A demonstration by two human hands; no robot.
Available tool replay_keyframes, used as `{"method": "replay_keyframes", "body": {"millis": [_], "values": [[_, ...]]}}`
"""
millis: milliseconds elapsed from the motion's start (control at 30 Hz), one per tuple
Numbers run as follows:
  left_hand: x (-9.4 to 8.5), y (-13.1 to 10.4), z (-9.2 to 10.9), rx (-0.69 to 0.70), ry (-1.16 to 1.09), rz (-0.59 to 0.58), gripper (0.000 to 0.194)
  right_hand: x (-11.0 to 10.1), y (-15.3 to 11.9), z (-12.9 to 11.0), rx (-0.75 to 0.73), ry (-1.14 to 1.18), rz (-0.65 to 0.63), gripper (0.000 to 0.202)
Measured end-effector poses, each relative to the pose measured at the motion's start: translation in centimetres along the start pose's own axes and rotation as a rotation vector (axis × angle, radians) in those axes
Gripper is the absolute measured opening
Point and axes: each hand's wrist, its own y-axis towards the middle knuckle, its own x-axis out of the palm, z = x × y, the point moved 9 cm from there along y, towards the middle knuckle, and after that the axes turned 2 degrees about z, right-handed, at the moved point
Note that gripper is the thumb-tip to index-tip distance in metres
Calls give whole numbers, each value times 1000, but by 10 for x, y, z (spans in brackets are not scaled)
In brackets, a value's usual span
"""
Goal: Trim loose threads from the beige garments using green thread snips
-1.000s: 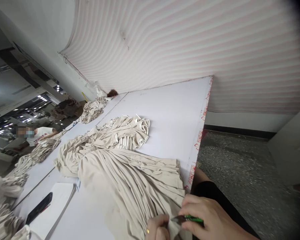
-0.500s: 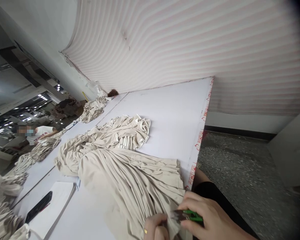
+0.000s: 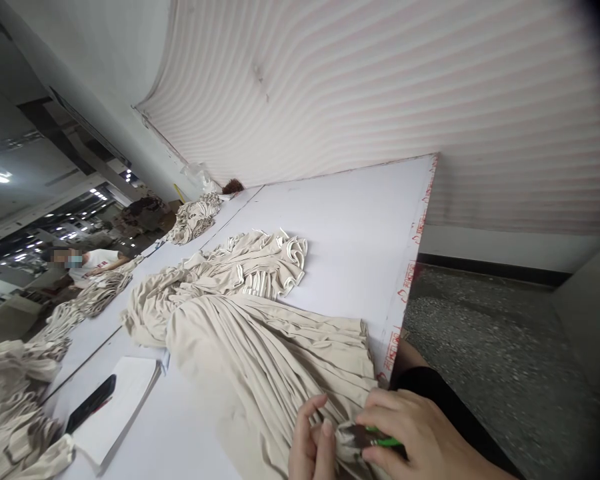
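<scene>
Beige cloth pieces (image 3: 260,353) lie in a long, pleated heap across the table, their near end under my hands. My right hand (image 3: 415,433) is closed around thread snips (image 3: 365,438) with green on the handle. The snips' blades point left at a bunched bit of the cloth, and whether they touch it I cannot make out. Just left of the blades is my left hand (image 3: 313,443), its index finger raised and its fingers loosely apart over the cloth. The lower part of that hand falls outside the picture.
A second beige heap with white edging (image 3: 275,267) lies beyond. To the left are a dark phone (image 3: 91,403) on a white paper pad (image 3: 115,417) and more cloth piles (image 3: 15,407). A person (image 3: 93,263) works across the table. The table edge (image 3: 405,287) runs along the right.
My left index finger has lifted from its bent position on the cloth. The snips have turned slightly in my right hand, showing less green. The whole view has shifted a little.
</scene>
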Motion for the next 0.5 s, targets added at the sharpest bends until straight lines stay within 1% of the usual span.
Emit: {"method": "replay_keyframes", "body": {"millis": [133, 267, 367, 500], "values": [[1, 3, 2, -31, -64, -19, 63, -5, 2, -2, -37, 19, 41, 22], [4, 5, -3, -38, -92, -63, 60, -4, 3, -6, -45, -3, 18, 19], [5, 4, -8, -63, -77, -93, 62, -4, 3, -8, -38, -9, 9, 19], [6, 6, -6, -29, -65, -123, 63, -5, 3, -11, -62, -28, 19, 12]]}}
